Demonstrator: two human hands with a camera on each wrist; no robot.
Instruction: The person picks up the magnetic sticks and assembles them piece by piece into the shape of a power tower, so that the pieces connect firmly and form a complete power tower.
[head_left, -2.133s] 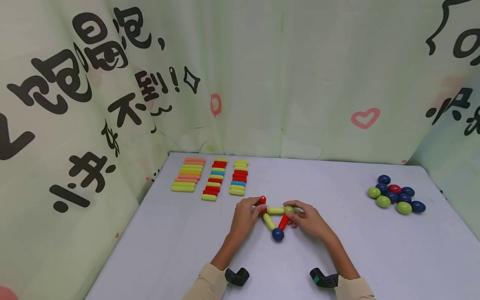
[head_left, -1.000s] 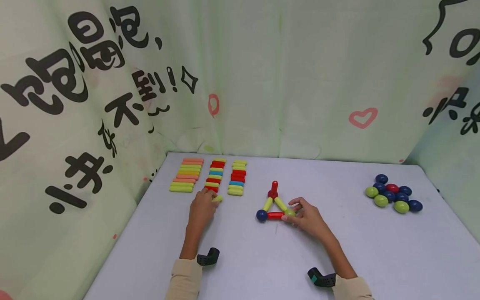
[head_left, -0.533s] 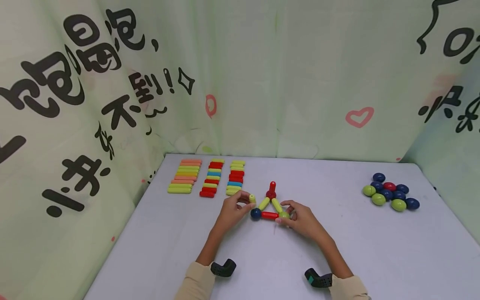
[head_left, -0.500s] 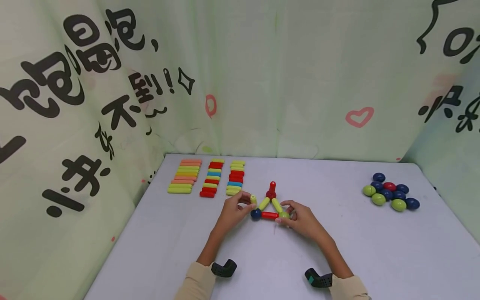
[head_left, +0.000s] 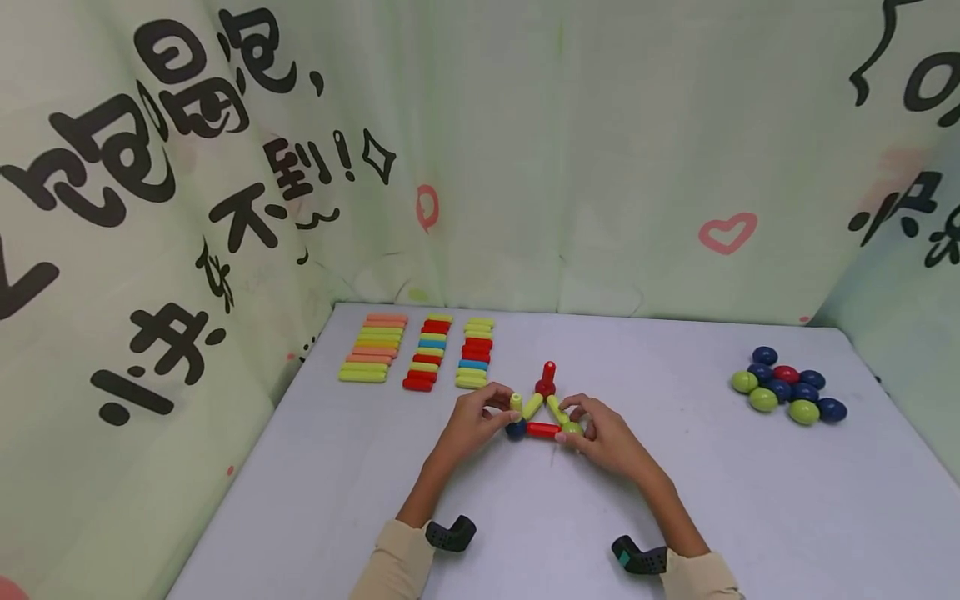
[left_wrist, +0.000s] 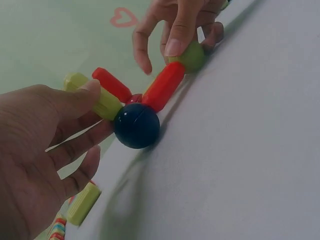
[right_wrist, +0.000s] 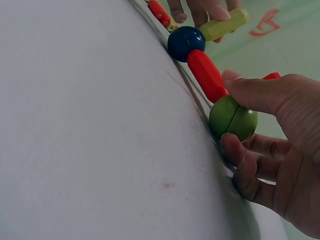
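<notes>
A triangle of toy building sticks and balls lies on the table, with a blue ball (left_wrist: 137, 127), a green ball (right_wrist: 231, 119) and a red ball (head_left: 545, 388) at its corners. A red stick (right_wrist: 206, 75) joins blue to green; yellow-green sticks form the other two sides. From the red ball another red stick (head_left: 550, 370) rises upright. My left hand (head_left: 471, 427) pinches a yellow-green stick (left_wrist: 106, 103) between thumb and fingers, its lower end against the top of the blue ball. My right hand (head_left: 611, 435) grips the green ball, thumb on top near the red stick's end.
Three columns of coloured sticks lie at the back left: long ones (head_left: 367, 357), shorter ones (head_left: 424, 358) and a third column (head_left: 476, 354). A cluster of blue, green and red balls (head_left: 780, 390) sits at the right. Curtains (head_left: 637, 167) hang behind the table (head_left: 675, 517).
My left hand let go of the red corner, took a yellow-green stick from the middle column and brought it upright onto the blue ball. The triangle turned; my right hand stayed at the green ball.
</notes>
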